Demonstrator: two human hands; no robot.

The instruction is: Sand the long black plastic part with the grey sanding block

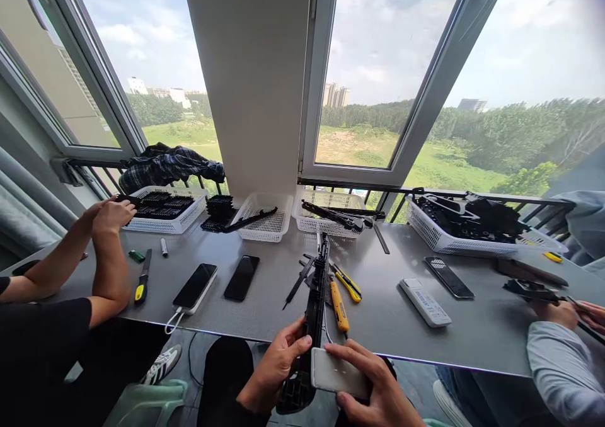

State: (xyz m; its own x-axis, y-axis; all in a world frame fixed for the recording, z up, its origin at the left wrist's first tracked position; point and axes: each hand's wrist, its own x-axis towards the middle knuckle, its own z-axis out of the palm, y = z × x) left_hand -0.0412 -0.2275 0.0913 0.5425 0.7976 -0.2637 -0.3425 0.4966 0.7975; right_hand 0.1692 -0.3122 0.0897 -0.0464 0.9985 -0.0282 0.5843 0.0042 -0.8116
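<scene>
My left hand grips a long black plastic part that runs from my lap up over the front edge of the grey table. My right hand holds a white phone flat against the lower end of that part. Just beyond lie a yellow utility knife, a yellow-and-black tool and a thin black strip.
A co-worker's arms reach to a white basket at left; another person's hands work at right. More baskets line the window. Two phones, a remote and a screwdriver lie on the table.
</scene>
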